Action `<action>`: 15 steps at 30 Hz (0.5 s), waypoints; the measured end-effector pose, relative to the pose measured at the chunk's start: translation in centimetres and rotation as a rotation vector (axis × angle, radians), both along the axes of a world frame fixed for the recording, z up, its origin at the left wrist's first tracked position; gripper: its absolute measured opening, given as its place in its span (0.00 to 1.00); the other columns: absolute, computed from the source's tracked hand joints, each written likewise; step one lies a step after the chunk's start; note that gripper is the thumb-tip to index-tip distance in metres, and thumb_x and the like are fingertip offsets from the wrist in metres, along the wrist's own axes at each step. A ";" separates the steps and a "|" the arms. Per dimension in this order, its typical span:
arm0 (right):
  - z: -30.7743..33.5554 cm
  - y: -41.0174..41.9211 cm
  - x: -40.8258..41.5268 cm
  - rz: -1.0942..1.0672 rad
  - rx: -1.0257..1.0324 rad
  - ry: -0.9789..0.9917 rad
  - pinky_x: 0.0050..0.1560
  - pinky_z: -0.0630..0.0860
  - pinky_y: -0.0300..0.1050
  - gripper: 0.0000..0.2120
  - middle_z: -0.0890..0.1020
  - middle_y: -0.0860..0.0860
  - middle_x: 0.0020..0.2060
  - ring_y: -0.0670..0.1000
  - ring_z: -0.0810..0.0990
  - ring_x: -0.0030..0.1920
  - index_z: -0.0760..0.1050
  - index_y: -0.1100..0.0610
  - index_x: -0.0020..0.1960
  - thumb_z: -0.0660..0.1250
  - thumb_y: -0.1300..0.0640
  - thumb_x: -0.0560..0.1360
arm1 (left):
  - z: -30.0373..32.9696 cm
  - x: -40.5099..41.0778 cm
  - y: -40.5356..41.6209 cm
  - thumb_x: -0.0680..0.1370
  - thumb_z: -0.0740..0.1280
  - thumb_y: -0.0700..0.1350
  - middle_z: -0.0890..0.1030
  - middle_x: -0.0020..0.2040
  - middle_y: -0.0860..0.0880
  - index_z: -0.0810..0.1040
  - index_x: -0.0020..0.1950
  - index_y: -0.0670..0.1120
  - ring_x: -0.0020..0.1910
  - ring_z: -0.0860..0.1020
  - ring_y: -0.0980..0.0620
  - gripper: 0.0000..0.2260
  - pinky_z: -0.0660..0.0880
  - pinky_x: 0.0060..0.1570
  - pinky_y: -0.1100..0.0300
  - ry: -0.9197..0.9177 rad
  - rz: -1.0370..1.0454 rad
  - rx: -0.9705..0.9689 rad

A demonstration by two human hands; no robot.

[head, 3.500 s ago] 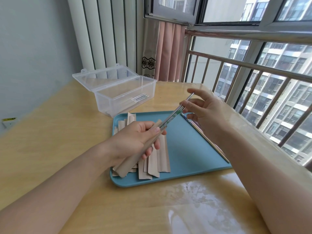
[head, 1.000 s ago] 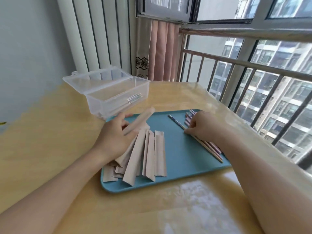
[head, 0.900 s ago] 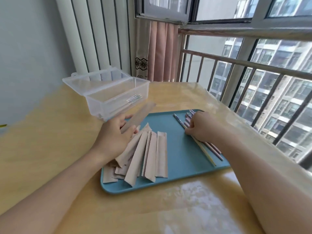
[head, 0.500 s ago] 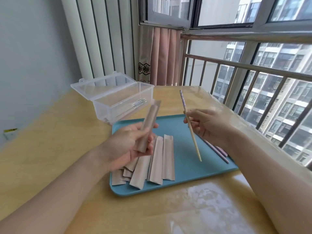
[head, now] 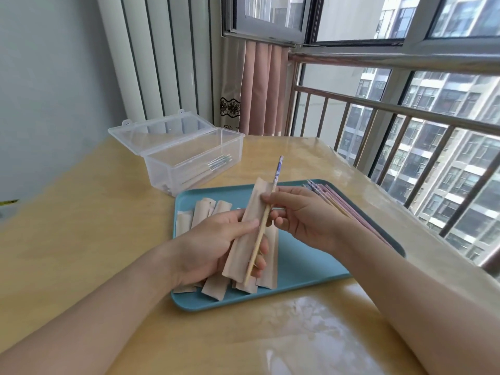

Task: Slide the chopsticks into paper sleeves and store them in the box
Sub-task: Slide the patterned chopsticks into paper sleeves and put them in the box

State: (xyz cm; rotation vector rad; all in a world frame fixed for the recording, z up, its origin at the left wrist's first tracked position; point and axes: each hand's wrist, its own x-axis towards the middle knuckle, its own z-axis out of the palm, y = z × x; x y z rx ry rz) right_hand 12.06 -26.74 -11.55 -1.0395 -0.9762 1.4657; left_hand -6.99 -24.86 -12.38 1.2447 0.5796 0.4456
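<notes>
Left hand (head: 213, 244) at frame centre, fingers closed round a paper sleeve (head: 247, 228) held tilted above the tray (head: 305, 255); right hand (head: 303, 215) pinches a chopstick (head: 263, 220) lying along the sleeve's right edge, patterned end up. More sleeves (head: 213, 288) lie on the tray's left, loose chopsticks (head: 332, 196) along its right edge. Open clear box (head: 194, 161) upper left on the tabletop (head: 81, 239), some chopsticks inside.

Left hand (head: 213, 244) grips paper sleeve (head: 250, 226) above blue tray (head: 305, 263); right hand (head: 305, 215) pinches chopstick (head: 263, 223) alongside it. Open clear box (head: 189, 161) behind on tabletop (head: 81, 239).
</notes>
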 end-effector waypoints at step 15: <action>2.7 0.2 3.7 -0.551 0.240 0.123 0.32 0.80 0.34 0.05 0.80 0.55 0.33 0.47 0.79 0.29 0.76 0.63 0.46 0.67 0.61 0.80 | 0.4 -0.8 0.8 0.85 0.57 0.51 0.76 0.33 0.46 0.76 0.60 0.39 0.28 0.75 0.49 0.17 0.76 0.27 0.57 0.175 0.089 0.173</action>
